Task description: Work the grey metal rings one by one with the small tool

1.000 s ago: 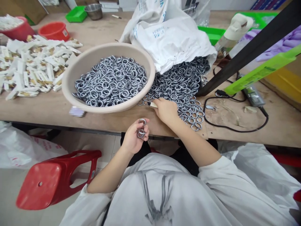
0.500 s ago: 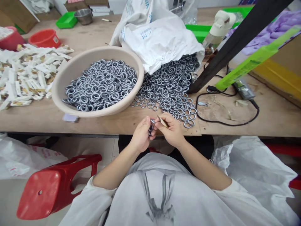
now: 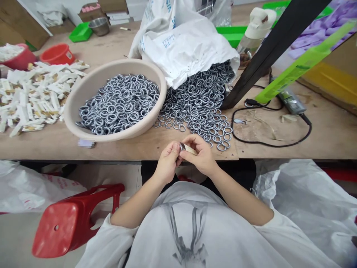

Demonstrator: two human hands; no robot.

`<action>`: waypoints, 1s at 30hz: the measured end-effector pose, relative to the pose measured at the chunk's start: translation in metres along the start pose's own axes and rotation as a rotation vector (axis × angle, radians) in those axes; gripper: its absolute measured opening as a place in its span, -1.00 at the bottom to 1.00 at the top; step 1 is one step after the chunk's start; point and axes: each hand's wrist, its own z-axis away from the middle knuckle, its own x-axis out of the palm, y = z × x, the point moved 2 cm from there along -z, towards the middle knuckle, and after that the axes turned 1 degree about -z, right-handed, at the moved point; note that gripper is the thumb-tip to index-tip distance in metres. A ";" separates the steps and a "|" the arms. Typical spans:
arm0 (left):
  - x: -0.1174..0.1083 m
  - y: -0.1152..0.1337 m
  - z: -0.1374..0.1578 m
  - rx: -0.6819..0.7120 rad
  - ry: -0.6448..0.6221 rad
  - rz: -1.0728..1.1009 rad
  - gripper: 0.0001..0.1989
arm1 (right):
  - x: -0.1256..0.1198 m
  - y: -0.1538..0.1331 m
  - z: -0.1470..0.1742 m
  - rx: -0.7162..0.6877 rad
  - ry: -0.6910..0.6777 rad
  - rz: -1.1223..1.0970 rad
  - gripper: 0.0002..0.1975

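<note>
My left hand (image 3: 167, 162) is closed on a grey ring (image 3: 182, 146), mostly hidden by the fingers; whether more rings sit in the palm I cannot tell. Pinched in my right hand (image 3: 203, 155) is a small cream-coloured strip (image 3: 190, 149), its left end against the ring. Both hands meet just above the table's front edge. Beyond them lies a heap of loose grey rings (image 3: 202, 102), spilling from a white sack (image 3: 189, 46). To the left, a beige basin (image 3: 69, 111) holds many more such rings.
White and brown strips (image 3: 36, 95) are heaped at the left, near a red bowl (image 3: 57, 54). On the right, a black post (image 3: 259, 56) rises beside a bright green strip (image 3: 301, 69) and a black cable (image 3: 267, 144). A red stool (image 3: 55, 227) stands below the table.
The cream strip has turned and come to the ring in my left hand, and the hands have drawn closer. Dark rings seen under my left fingers are now hidden. The view has shifted slightly.
</note>
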 end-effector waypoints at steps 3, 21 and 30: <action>0.000 0.001 0.000 -0.006 -0.037 0.010 -0.50 | -0.004 -0.002 -0.005 0.050 -0.011 0.003 -0.65; -0.002 0.006 0.009 -0.035 -0.154 0.023 -0.49 | -0.025 -0.004 -0.010 0.007 0.016 0.753 -0.51; -0.032 0.016 0.000 -0.007 0.004 -0.041 -0.62 | -0.006 -0.006 -0.062 0.158 -0.123 1.423 -0.74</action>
